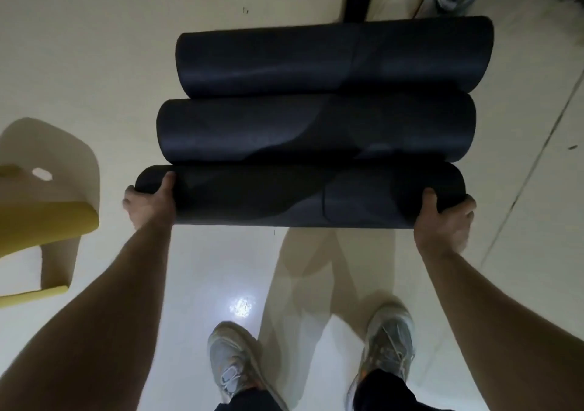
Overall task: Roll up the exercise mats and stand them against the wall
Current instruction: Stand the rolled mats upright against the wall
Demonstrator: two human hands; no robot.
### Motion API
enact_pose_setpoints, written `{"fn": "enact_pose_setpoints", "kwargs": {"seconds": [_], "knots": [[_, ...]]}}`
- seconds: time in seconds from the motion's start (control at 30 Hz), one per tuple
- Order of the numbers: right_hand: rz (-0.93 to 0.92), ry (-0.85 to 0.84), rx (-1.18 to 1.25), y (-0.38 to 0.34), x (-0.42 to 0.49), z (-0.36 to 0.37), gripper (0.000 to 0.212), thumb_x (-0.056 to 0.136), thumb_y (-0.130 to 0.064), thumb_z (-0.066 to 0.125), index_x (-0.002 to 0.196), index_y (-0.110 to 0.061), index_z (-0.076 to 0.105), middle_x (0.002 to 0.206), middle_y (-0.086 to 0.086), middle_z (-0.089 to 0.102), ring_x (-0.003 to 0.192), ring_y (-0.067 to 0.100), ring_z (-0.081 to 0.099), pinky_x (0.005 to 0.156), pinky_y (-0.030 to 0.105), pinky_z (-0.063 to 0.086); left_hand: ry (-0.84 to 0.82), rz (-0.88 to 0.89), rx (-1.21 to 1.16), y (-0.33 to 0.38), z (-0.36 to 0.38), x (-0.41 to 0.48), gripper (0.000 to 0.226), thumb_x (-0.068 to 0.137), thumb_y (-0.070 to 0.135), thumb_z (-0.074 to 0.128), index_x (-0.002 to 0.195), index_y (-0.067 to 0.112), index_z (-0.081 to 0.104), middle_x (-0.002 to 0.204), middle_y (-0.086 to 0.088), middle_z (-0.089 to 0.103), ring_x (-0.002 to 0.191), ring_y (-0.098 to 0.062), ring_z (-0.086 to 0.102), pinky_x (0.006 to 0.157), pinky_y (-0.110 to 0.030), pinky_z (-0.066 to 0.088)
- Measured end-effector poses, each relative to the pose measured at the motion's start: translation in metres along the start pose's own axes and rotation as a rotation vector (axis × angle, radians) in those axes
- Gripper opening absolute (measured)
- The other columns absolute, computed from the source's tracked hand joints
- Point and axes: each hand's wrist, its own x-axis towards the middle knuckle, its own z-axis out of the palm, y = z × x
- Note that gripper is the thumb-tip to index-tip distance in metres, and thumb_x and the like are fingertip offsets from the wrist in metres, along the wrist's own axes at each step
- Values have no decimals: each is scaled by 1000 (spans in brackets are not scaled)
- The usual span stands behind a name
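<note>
now three rolled mats (pixel 316 129) touch; left grip (pixel 151 203) and right grip (pixel 442 221) clasp the nearest mat (pixel 284 199).

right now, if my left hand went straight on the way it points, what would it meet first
Your left hand grips the nearest rolled mat; past that, probably the middle rolled mat, though depth is unclear.

Glossy pale floor (pixel 221 268); yellow chair (pixel 44 221) at left.

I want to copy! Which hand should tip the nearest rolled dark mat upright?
Probably the right hand: both grip the nearest rolled dark mat, but a yellow chair stands close beside the left hand.
</note>
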Motion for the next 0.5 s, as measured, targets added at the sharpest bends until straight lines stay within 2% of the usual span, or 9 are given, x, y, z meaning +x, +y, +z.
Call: {"fn": "enact_pose_setpoints", "kwargs": {"seconds": [0.1, 0.2, 0.3, 0.4, 0.5], "knots": [[-9, 20, 10, -1, -5, 1, 83, 90, -59, 56, 149, -5, 34, 146, 23, 47, 127, 49, 51, 101, 56, 43, -48, 48, -22, -4, -12, 1, 78, 78, 66, 69, 136, 17, 54, 132, -13, 61, 121, -37, 58, 100, -43, 46], [-57, 34, -44, -3, -10, 0, 102, 77, -70, 55, 153, -8, 29, 147, 23, 45, 128, 48, 50, 102, 56, 44, -30, 61, -55, -5, -20, -9, 81, 74, 70, 69, 135, 20, 56, 131, -11, 63, 120, -34, 59, 99, -41, 47], [-87, 45, -113, -6, -13, 3, 123, 74, -74, 70, 161, -8, 14, 152, 24, 38, 134, 48, 42, 107, 59, 41, -83, 89, -73, -16, -19, -16, 88, 68, 69, 79, 136, 19, 52, 132, -9, 61, 121, -32, 58, 99, -40, 47], [-93, 12, -159, 0, -7, 6, 136, 70, -71, 80, 163, -10, 1, 157, 23, 30, 141, 47, 36, 111, 61, 38, -192, 136, -96, -22, -12, -13, 94, 67, 56, 88, 138, 15, 43, 134, -7, 58, 121, -28, 56, 95, -34, 45], [-59, -16, -136, -3, -9, 6, 138, 70, -74, 78, 164, -15, -5, 160, 23, 24, 143, 49, 33, 112, 63, 36, -188, 205, 67, -10, -14, -4, 102, 67, 56, 87, 144, 9, 39, 142, -12, 50, 131, -34, 48, 105, -43, 43]]}}
